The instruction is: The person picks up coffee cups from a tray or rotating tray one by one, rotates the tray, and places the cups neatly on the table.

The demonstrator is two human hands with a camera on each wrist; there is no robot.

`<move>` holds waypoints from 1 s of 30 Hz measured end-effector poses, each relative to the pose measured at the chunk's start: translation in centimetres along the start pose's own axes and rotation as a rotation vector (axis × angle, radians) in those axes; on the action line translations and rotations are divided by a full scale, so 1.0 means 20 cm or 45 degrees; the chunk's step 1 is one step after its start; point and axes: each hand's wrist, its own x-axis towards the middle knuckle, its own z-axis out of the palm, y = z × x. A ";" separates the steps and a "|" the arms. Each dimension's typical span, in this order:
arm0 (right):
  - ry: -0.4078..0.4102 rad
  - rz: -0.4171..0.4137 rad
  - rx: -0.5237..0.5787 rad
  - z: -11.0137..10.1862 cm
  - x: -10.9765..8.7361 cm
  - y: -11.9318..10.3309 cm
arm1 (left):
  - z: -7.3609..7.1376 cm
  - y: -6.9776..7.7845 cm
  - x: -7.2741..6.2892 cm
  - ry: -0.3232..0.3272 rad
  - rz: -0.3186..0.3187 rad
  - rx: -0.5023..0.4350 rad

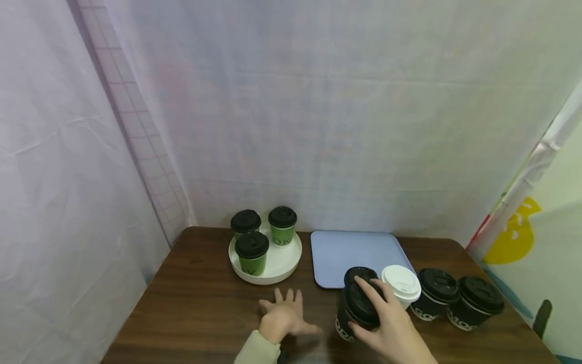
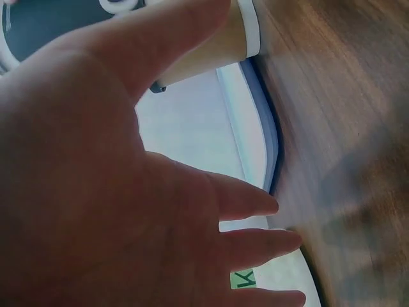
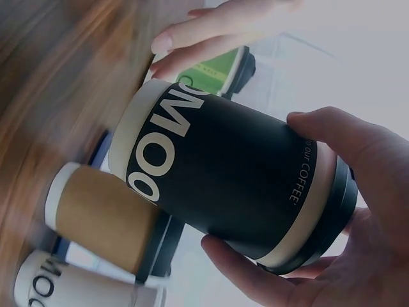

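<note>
My right hand (image 1: 392, 323) grips a black paper coffee cup (image 3: 223, 166) with white lettering, its fingers and thumb around the top near the black lid (image 1: 361, 307). Just behind that cup is a brown cup (image 3: 102, 217) with a black lid, mostly hidden in the head view. A cup with a white lid (image 1: 402, 281) stands right beside the right hand. To the left, my left hand (image 1: 285, 316) is held over the table with its fingers spread and nothing in it. The left palm fills much of the left wrist view.
Three green cups with black lids stand on a round white tray (image 1: 285, 264) at the back left. A light blue rectangular tray (image 1: 354, 250) lies at the back middle. Two more black cups (image 1: 436, 293) stand at the right, near the edge of the brown table (image 1: 195, 303).
</note>
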 end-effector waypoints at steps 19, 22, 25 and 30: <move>0.211 0.278 -0.257 -0.27 -0.27 0.47 | -0.05 0.03 -0.06 0.025 0.023 0.021; 0.121 0.418 -0.303 -0.31 -0.28 0.53 | -0.05 0.03 -0.05 0.022 0.020 0.019; 0.039 0.529 -0.335 -0.34 -0.30 0.59 | -0.04 0.03 -0.05 0.020 0.020 0.013; -0.084 0.646 -0.362 -0.37 -0.33 0.71 | -0.03 0.03 -0.06 0.014 0.025 0.002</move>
